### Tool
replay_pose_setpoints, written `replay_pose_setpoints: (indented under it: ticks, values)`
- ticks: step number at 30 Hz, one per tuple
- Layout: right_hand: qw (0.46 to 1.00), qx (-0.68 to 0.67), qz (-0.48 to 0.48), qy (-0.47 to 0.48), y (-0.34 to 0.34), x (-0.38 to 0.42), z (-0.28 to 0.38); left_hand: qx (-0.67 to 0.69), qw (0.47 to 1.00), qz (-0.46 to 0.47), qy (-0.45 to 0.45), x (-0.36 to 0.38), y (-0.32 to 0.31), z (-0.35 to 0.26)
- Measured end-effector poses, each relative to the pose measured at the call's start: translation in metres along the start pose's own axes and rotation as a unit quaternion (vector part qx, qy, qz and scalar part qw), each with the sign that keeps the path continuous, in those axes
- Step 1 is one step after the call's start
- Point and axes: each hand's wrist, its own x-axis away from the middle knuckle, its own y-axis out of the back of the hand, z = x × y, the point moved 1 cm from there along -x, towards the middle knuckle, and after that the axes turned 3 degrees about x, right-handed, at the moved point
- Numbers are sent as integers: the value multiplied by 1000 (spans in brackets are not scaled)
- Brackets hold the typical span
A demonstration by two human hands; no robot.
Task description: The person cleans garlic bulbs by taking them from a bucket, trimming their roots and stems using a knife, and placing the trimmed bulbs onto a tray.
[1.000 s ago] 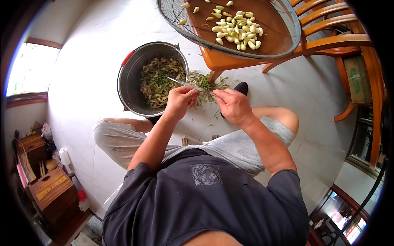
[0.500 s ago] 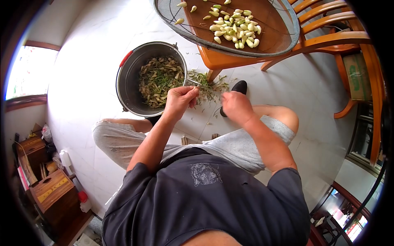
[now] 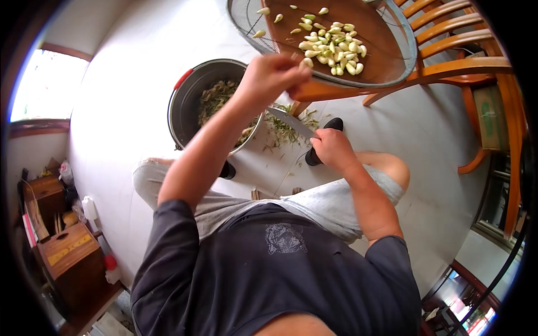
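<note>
My left hand [image 3: 272,78] reaches forward at the near rim of a round mesh sieve [image 3: 412,56]. Its fingers are curled and smeared by motion, with a pale teardrop-shaped bulb [image 3: 307,63] right at their tips; I cannot tell whether they hold anything. A heap of similar white-green bulbs [image 3: 336,49] lies in the sieve, with several scattered to its left. Closed round a knife's handle, my right hand [image 3: 333,148] is near my right knee. The knife's blade [image 3: 294,123] points forward and left, its tip by the bucket's rim. My left forearm hides part of the bucket.
The metal bucket [image 3: 178,115], with a red grip on its handle, contains unpeeled bulbs and green stalks [image 3: 216,101]. Trimmings [image 3: 288,131] litter the floor beside it. A wooden chair [image 3: 448,73] supports the sieve. Wooden boxes [image 3: 70,246] stand far left.
My left hand has moved forward from beside the bucket to the sieve's rim. My right hand has shifted slightly down and right, and the knife blade now shows clearly. The camera view has shifted slightly.
</note>
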Motion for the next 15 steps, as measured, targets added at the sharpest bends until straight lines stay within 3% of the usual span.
replay_pose_setpoints:
  ticks: [3,5,8,12,13,15]
  values:
    - [1000,-13,11,-14,1,0,1,14,998,55,10,-37,6,-25]
    - [1000,-8,11,-18,2,2,-1,-40,998,21,-33,-41,26,-34]
    - [1000,14,10,-10,2,4,-2,-47,996,-77,27,-32,78,-15]
    - [1000,-18,14,1,3,5,0,-89,951,-227,188,-15,160,103]
    - [1000,-19,17,5,1,4,0,-71,955,-214,194,-5,172,133]
    - [999,-21,21,14,-1,1,2,-170,932,-242,210,10,178,181]
